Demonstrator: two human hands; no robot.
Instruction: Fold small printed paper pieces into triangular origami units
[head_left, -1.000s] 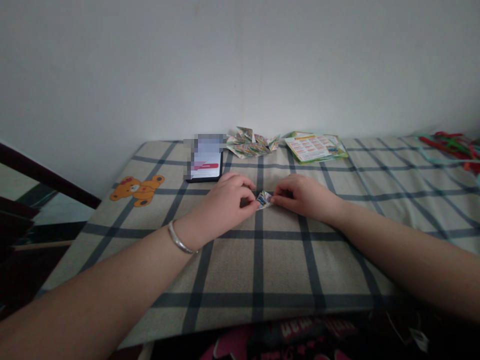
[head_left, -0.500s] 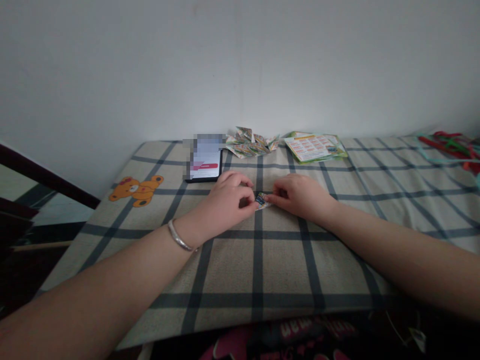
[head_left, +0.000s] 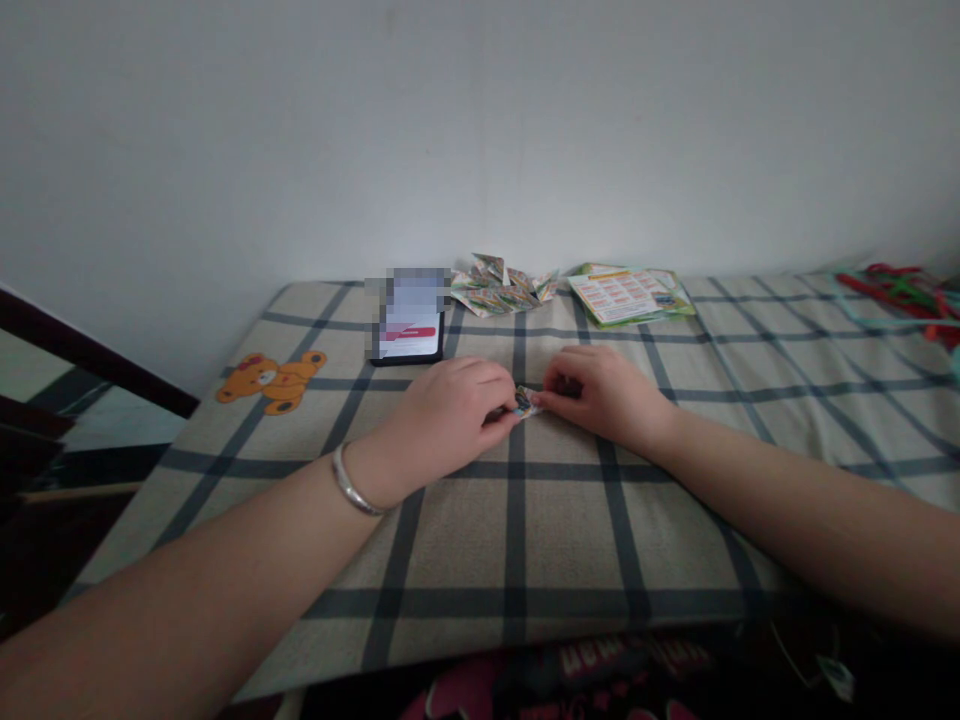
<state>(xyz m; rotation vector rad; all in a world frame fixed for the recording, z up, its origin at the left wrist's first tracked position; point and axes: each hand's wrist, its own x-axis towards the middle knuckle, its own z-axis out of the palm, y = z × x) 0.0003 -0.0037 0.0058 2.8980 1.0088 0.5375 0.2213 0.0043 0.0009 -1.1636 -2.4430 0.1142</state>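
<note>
A small folded piece of printed paper [head_left: 527, 401] is pinched between my two hands, just above or on the checked tablecloth. My left hand [head_left: 469, 405], with a silver bangle at the wrist, grips its left edge between thumb and fingers. On the opposite side, my right hand [head_left: 600, 395] holds the right edge with thumb and curled fingers. Fingers cover much of the paper. Behind my hands lies a pile of similar folded paper pieces [head_left: 502, 288]. A stack of flat printed sheets [head_left: 630, 296] rests to the right of that pile.
A phone [head_left: 411, 320] with a lit screen lies beyond my left hand. An orange bear picture [head_left: 271, 382] marks the checked tablecloth [head_left: 450, 540] at left. Red and green items [head_left: 904, 292] sit at the far right. A white wall [head_left: 480, 130] rises behind the table.
My left hand has turned and its fingers have closed down onto the folded paper's left edge. The right hand stays nearly in place.
</note>
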